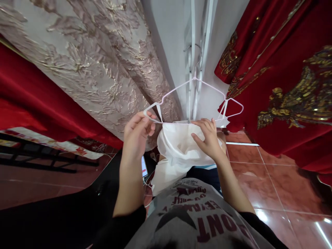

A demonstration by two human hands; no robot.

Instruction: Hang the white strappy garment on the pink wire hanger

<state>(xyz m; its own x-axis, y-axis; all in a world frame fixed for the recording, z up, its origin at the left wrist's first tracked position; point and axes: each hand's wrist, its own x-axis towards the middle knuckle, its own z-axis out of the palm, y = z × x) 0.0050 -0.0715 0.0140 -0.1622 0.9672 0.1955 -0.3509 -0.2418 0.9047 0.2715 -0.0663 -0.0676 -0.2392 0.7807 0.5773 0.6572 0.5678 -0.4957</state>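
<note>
A thin white wire hanger (197, 90) hangs by its hook from a white rail on the wall. A white garment (178, 148) droops from it by narrow straps. My left hand (137, 133) pinches the hanger's left end where a strap sits. My right hand (209, 136) rests on the bunched white fabric under the hanger's bottom bar, fingers curled into the cloth.
A beige and gold brocade garment (98, 58) hangs at the left, with red cloth (31, 100) below it. A red dress with gold embroidery (287, 86) hangs at the right. Reddish floor tiles (261, 180) lie below. A phone (144, 167) shows beside my left wrist.
</note>
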